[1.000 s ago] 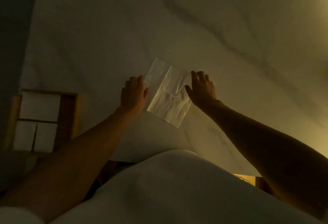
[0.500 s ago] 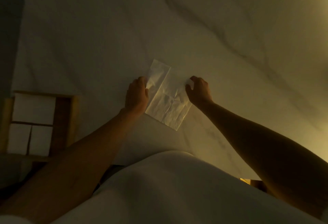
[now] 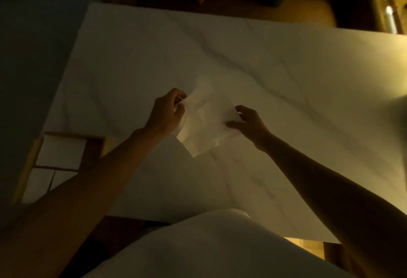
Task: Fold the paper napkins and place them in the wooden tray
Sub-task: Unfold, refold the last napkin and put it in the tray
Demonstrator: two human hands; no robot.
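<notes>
A white paper napkin [image 3: 203,123] lies partly lifted over the middle of the white marble table [image 3: 286,83]. My left hand [image 3: 167,112] pinches its left far corner and my right hand [image 3: 246,119] pinches its right far corner. The near corner of the napkin points toward me. The far part looks raised and blurred. At the table's left edge sits the wooden tray [image 3: 97,152], with folded white napkins [image 3: 59,156] inside; my left forearm hides part of it.
Beyond the table's far edge stands dark furniture with a tan cushion [image 3: 304,11]. A dark floor lies to the left. My white clothing [image 3: 198,249] fills the bottom of the view. The room is dim.
Both hands went from resting flat beside the napkin to pinching its far corners and lifting them. The camera tilted up, and the table's far edge came into view.
</notes>
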